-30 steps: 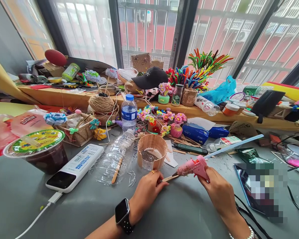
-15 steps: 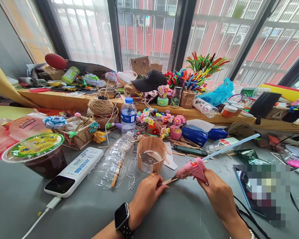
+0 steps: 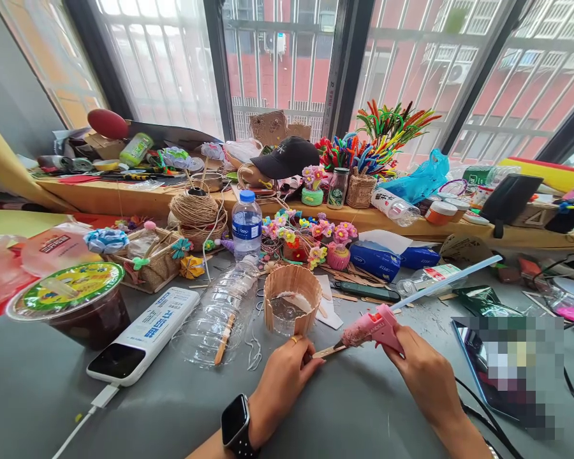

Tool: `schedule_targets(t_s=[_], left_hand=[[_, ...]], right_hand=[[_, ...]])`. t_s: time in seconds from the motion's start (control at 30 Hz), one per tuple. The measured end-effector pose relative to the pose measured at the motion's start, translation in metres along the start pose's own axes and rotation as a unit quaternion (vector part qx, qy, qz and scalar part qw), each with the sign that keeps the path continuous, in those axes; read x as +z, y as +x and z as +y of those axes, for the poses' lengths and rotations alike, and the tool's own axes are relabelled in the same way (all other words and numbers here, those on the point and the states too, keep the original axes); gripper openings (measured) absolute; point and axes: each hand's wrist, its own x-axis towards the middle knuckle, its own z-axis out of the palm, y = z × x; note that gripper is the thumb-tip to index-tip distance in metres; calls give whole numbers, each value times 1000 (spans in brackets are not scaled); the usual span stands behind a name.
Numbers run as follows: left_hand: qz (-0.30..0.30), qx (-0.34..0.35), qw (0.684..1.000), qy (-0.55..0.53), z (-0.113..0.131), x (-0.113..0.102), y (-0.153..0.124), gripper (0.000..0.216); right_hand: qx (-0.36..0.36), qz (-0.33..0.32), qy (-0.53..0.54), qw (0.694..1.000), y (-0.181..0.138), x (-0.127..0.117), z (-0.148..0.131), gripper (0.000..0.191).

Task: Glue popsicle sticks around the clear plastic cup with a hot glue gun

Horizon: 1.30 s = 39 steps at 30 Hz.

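Between the fingers and thumb of my left hand is one end of a wooden craft stick, held just above the grey table. My right hand is wrapped round the handle of a pink glue gun, which has a long pale glue stick jutting from its back. The gun's nozzle meets the stick's top face near its far end. Right behind my left hand stands a round cup ringed with craft sticks, with clear plastic showing inside.
A clear cut bottle with a craft stick lies left of the cup. Further left are a white power bank and a sealed drink cup. A tablet and black cables lie right. Behind stands a water bottle.
The glue gun's nozzle has slid along the craft stick, away from my left fingers toward the far end, as my right hand moved slightly right. My left hand has barely moved.
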Motion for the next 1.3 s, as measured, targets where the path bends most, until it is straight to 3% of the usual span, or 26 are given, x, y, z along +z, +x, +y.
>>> schedule_targets(t_s=[0.17, 0.3, 0.43, 0.63, 0.73, 0.83, 0.9, 1.0, 1.03, 1.1, 1.2, 1.3], left_hand=[[-9, -2, 1000, -4, 2, -2, 0, 11], [-5, 4, 1000, 18, 4, -4, -1, 10], [-26, 7, 996, 82, 5, -5, -1, 9], [-16, 11, 992, 126, 4, -11, -3, 14], [-10, 13, 998, 68, 14, -17, -7, 14], [-44, 20, 994, -103, 36, -18, -12, 23], [-118, -14, 948, -295, 53, -12, -15, 35], [-229, -91, 796, -553, 78, 7, -17, 52], [-261, -115, 744, -604, 85, 15, -16, 56], [-306, -131, 672, -662, 97, 29, -13, 57], [-317, -124, 612, -714, 109, 43, -6, 57], [-288, -117, 629, -713, 115, 47, -1, 60]], right_hand=[[-3, -1, -31, 1000, -2, 1, 7, 41], [63, -3, -55, 996, -4, 3, 11, 44], [139, -27, 15, 990, -4, 5, 11, 43], [138, -22, 102, 985, -3, 9, 15, 27], [116, -6, 91, 989, -4, 9, 16, 23], [88, 27, 71, 993, -4, 7, 11, 23], [71, 51, 41, 995, -3, 6, 6, 22], [53, 77, 3, 996, -2, 5, 0, 18], [52, 83, -3, 995, -1, 5, -2, 16], [60, 95, -9, 994, 0, 4, -4, 13], [71, 117, -6, 991, 4, 3, -5, 10], [79, 132, 12, 988, 8, 3, -5, 11]])
